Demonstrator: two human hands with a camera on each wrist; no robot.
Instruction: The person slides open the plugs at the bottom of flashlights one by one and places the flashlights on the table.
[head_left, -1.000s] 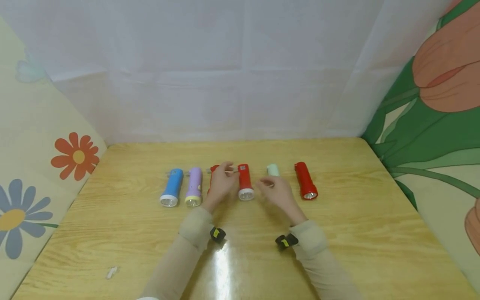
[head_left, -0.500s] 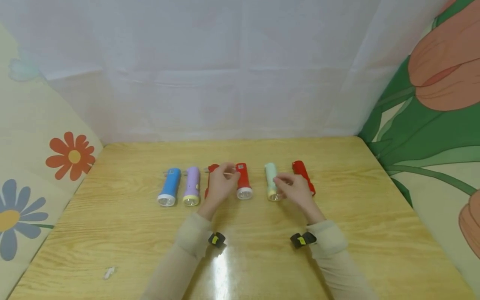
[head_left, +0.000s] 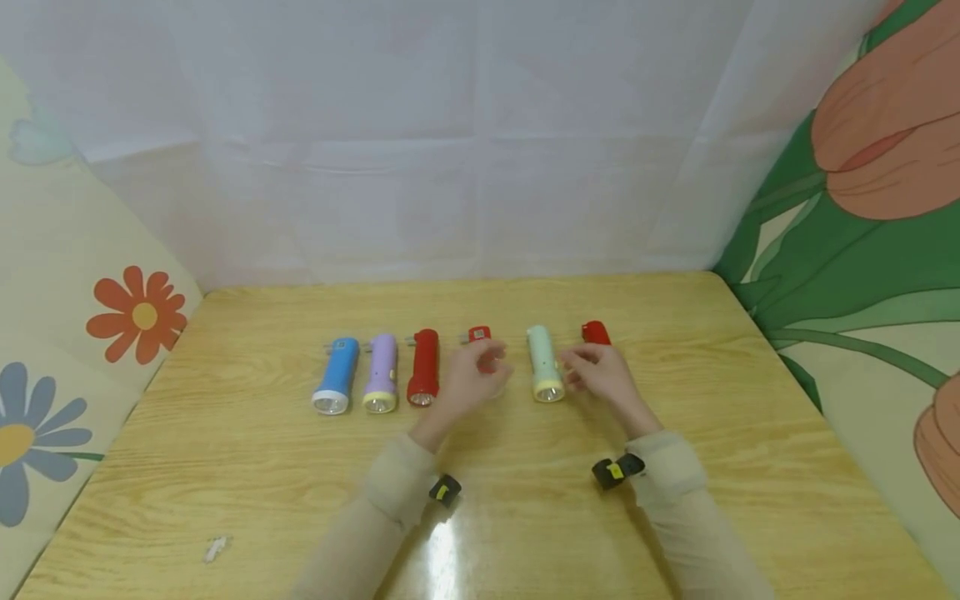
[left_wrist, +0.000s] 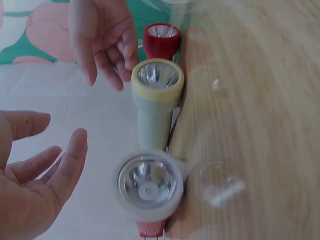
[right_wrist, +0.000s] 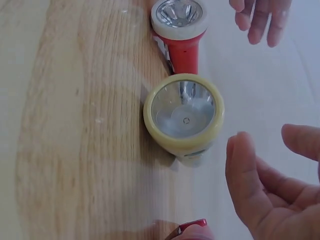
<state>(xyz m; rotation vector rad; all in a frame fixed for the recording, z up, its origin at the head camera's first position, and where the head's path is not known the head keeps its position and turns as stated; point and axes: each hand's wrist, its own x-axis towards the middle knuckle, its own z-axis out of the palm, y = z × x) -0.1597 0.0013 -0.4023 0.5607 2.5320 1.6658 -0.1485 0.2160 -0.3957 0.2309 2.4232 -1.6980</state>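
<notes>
Several flashlights lie in a row with their lenses toward me. My left hand [head_left: 472,379] hovers over the red flashlight with a white rim [left_wrist: 150,187], partly hiding it in the head view; its fingers are loosely bent and hold nothing. To its right lies the mint flashlight [head_left: 543,362] with a yellow rim. Just right of that one is my right hand [head_left: 606,379], fingers relaxed around nothing, covering most of the rightmost red flashlight [head_left: 596,332]. In the right wrist view, space shows between the right hand's fingers [right_wrist: 245,175] and the mint flashlight.
Farther left lie an all-red flashlight [head_left: 425,367], a purple flashlight [head_left: 382,371] and a blue flashlight [head_left: 339,371]. A small white scrap [head_left: 216,548] sits on the wooden table [head_left: 525,550] near the front left. A white cloth [head_left: 480,167] hangs behind.
My left hand has moved right, from the all-red flashlight to the white-rimmed one. My right hand has moved right, off the mint flashlight and over the rightmost red one.
</notes>
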